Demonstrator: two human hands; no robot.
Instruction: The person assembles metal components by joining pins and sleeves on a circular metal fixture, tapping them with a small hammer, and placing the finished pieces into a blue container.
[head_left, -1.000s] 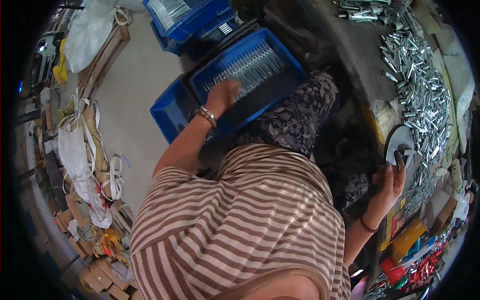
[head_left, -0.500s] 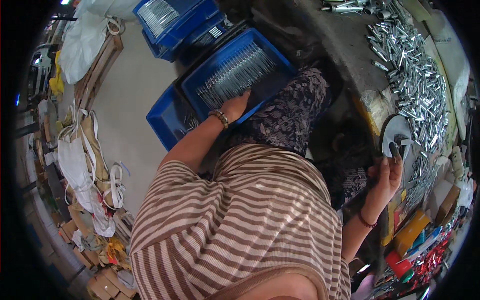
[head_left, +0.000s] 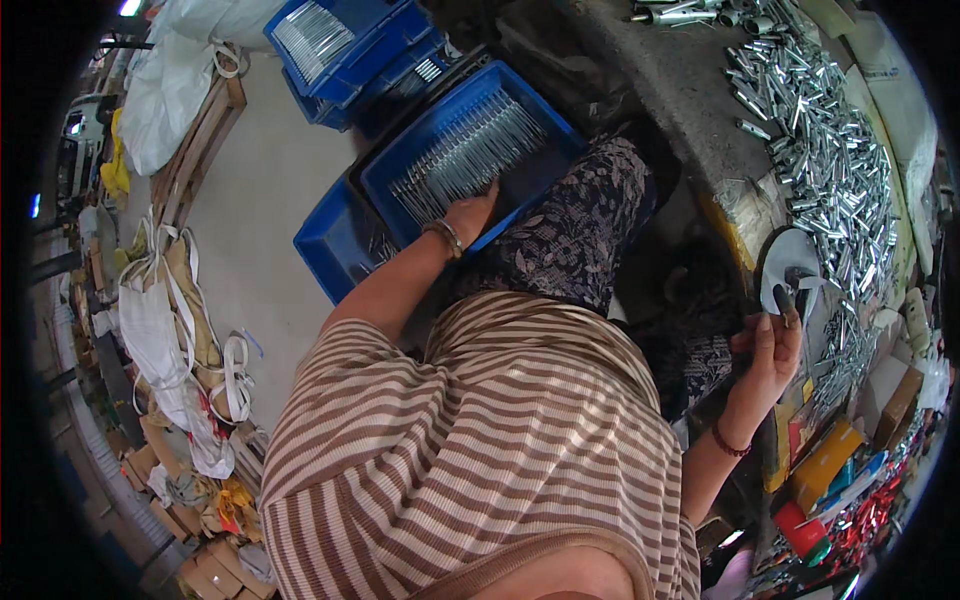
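Note:
My left hand point(head_left: 470, 216) reaches over the near edge of a blue plastic bin point(head_left: 377, 172), touching the near ends of thin metal rods point(head_left: 470, 145) laid side by side in a row. Its fingertips are mostly hidden by the hand, so I cannot see whether they grip a rod. My right hand point(head_left: 776, 350) is at the workbench, just below a round grey metal disc point(head_left: 775, 262) with a small fixture at its middle. Thumb and fingers are drawn together there, and one finger has a dark covering. Whatever they pinch is too small to make out.
A second blue bin point(head_left: 325, 235) with a few loose metal pieces adjoins on the left, and stacked blue bins point(head_left: 385, 60) stand beyond. Shiny metal tubes point(head_left: 840, 170) are heaped on the bench at right. A wooden frame point(head_left: 205, 140) and white sacks point(head_left: 160, 330) lie at left.
My view has shifted slightly. Both hands stay in nearly the same places, the left at the rods and the right by the disc, with a small change in the right fingers.

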